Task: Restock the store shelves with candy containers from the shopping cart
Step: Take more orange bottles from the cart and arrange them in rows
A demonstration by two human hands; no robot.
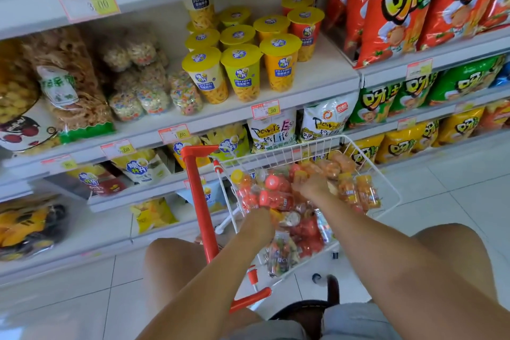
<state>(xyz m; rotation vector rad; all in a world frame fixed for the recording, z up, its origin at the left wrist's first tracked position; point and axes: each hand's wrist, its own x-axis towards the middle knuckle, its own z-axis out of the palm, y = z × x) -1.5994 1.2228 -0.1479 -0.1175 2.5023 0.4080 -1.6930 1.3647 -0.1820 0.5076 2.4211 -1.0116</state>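
A white wire shopping cart (386, 182) with a red handle (200, 201) stands in front of me, filled with several small candy containers (278, 196), red-capped and orange ones. Both my hands reach down into it. My left hand (258, 222) is at the near left of the pile, fingers curled into the containers; what it grips is hidden. My right hand (310, 186) lies on the middle of the pile, fingers bent over orange containers (358, 190). The store shelves (317, 83) rise behind the cart.
The middle shelf holds yellow-lidded snack cups (240, 69) and bagged snacks (69, 83). Red, green and yellow chip bags (400, 8) fill the shelves at right. Lower shelves carry more bags and a yellow toy (27, 226). My knees flank the cart on a white tiled floor (455, 196).
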